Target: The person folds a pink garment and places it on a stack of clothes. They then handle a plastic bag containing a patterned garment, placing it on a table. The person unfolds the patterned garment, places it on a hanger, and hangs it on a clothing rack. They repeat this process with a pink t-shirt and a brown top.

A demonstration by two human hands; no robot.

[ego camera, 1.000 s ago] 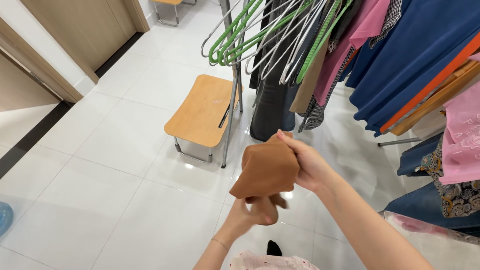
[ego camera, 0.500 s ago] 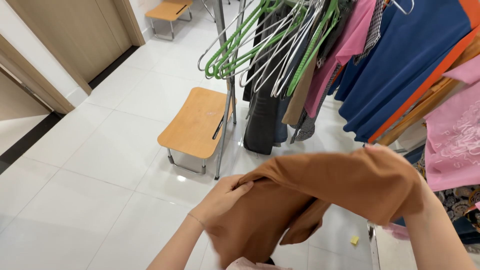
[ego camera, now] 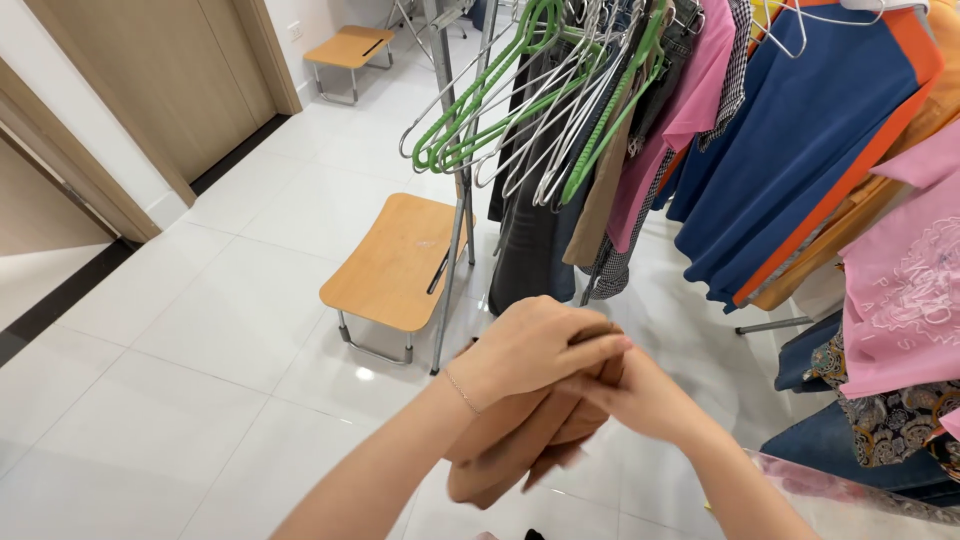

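Note:
My left hand [ego camera: 535, 345] and my right hand [ego camera: 645, 398] are closed together on a brown garment [ego camera: 520, 440], bunched into a folded bundle that hangs below them. The left hand lies over the top of the cloth, and the right grips it from the right side. Both hands are held in front of a clothes rack [ego camera: 455, 200] above the white tile floor.
The rack holds several empty green and grey hangers [ego camera: 520, 110], dark trousers [ego camera: 535, 235] and pink, blue and orange garments [ego camera: 800, 160]. A low wooden stool [ego camera: 395, 265] stands beside the rack pole, another stool [ego camera: 350, 45] farther back. Wooden doors [ego camera: 150, 80] line the left wall.
The brown garment was spread wide between my hands half a second ago. Now my hands have come together and the cloth is gathered into a compact bundle.

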